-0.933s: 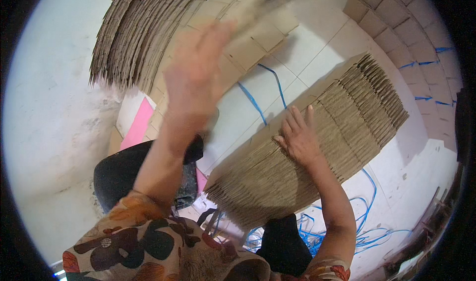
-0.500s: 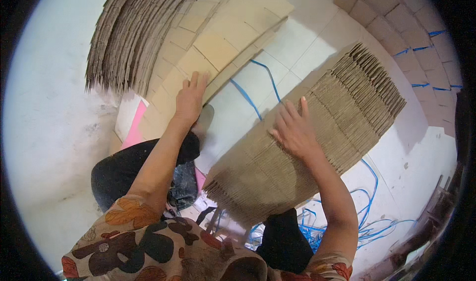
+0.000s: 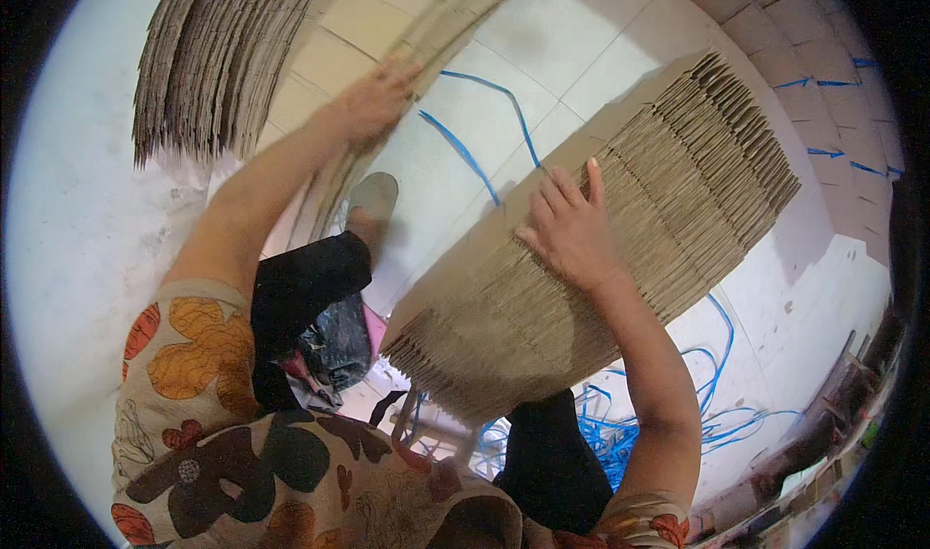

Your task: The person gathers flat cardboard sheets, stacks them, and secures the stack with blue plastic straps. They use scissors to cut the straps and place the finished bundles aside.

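My right hand (image 3: pixel 572 229) lies flat, fingers spread, on the edges of a thick stack of flattened cardboard sheets (image 3: pixel 620 259) that leans across my lap. My left hand (image 3: pixel 373 99) reaches out to the left and grips one flat cardboard sheet (image 3: pixel 436 26) at its edge. That sheet lies beside a second fanned stack of cardboard (image 3: pixel 218 55) at the upper left. Below my left forearm, my foot in a grey shoe (image 3: pixel 371 196) rests on the floor.
White floor tiles (image 3: pixel 572 36) carry blue plastic straps (image 3: pixel 484 142), and more blue straps are tangled (image 3: pixel 678 413) at the lower right. More flat cardboard lines the upper right (image 3: pixel 775 36). A black plastic bag (image 3: pixel 334 341) sits by my knee.
My left hand came down from in front of the camera and took the edge of the flat sheet at the left stack. My right hand stayed pressed on the lap stack.
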The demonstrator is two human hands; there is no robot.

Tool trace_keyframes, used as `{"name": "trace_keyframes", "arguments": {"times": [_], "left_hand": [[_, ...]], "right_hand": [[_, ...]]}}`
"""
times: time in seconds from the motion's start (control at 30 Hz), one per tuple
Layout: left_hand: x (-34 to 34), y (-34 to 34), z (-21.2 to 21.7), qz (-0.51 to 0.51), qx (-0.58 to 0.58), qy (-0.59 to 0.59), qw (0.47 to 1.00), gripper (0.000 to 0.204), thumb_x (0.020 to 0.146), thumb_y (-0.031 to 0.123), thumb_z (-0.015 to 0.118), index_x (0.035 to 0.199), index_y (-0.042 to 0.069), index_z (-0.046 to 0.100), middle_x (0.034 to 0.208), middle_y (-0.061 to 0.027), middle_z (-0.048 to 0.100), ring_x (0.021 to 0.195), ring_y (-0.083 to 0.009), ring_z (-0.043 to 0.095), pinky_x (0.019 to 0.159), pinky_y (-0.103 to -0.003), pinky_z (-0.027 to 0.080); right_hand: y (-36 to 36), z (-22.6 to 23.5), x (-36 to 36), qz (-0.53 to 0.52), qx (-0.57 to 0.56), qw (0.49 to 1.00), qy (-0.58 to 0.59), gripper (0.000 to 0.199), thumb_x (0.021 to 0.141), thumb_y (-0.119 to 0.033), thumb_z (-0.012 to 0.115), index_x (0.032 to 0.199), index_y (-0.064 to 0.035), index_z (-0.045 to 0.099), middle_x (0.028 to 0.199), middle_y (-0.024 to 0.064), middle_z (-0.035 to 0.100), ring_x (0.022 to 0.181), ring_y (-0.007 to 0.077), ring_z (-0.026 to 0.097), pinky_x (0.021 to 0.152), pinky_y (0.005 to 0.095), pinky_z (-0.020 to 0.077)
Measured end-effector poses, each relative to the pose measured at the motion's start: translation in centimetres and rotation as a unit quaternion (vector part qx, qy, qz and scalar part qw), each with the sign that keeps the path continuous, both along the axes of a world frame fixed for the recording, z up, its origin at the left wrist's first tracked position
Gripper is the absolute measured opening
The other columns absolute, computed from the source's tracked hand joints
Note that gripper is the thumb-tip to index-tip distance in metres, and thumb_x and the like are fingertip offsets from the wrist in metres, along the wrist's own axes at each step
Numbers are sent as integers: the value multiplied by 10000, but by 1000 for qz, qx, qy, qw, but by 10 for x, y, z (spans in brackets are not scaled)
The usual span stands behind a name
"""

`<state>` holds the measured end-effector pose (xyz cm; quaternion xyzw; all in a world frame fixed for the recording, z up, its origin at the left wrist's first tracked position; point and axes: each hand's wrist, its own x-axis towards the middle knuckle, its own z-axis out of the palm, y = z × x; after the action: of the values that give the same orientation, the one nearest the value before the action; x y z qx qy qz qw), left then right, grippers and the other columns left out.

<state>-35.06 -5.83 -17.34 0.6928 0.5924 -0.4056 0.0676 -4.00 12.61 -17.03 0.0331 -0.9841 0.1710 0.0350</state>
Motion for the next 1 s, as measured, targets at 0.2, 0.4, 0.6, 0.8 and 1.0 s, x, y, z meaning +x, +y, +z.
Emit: {"name": "trace_keyframes", "arguments": {"times": [0.2, 0.4, 0.6, 0.8, 1.0], "left_hand": [[-32, 1, 21, 64, 68, -4, 996, 266, 829, 206, 462, 1045, 143, 605, 1239, -46, 512, 1331, -238, 224, 1103, -497, 67], [54, 47, -54, 72, 296, -333, 892, 304, 830, 166, 432, 1094, 100, 569, 1269, -90, 481, 1223, -296, 379, 1057, -446, 228], [114, 103, -71, 95, 270, -409, 867, 207, 693, 38, 580, 896, 77, 584, 967, -62, 538, 1043, -251, 461, 931, -367, 335], [119, 103, -101, 17, 288, -368, 884, 85, 686, 94, 561, 767, 77, 539, 768, -65, 502, 799, -220, 487, 784, -348, 366], [139, 116, -96, 165, 236, -362, 887, 87, 770, 86, 499, 832, 41, 539, 753, -118, 555, 773, -284, 562, 676, -392, 427]], "right_hand": [[3, 5, -3, 6, -9, 999, -41, 463, 852, -441, 474, 1011, -18, 572, 1089, 123, 543, 1174, 260, 399, 1063, 563, 80], [0, -1, -3, 6, -18, 1000, 2, 417, 817, -418, 522, 916, -20, 598, 997, 121, 569, 1110, 272, 430, 1043, 593, 111], [1, -2, -6, 9, -16, 1000, 20, 403, 779, -391, 560, 882, -4, 612, 975, 132, 565, 1078, 286, 432, 1026, 600, 157], [0, -1, -5, 3, -3, 1000, 11, 432, 796, -404, 552, 934, 3, 598, 1014, 119, 558, 1104, 266, 436, 1053, 562, 139], [1, 2, -4, 5, -25, 999, -20, 450, 810, -413, 545, 953, 10, 594, 1022, 112, 564, 1114, 260, 442, 1063, 552, 134]]}}
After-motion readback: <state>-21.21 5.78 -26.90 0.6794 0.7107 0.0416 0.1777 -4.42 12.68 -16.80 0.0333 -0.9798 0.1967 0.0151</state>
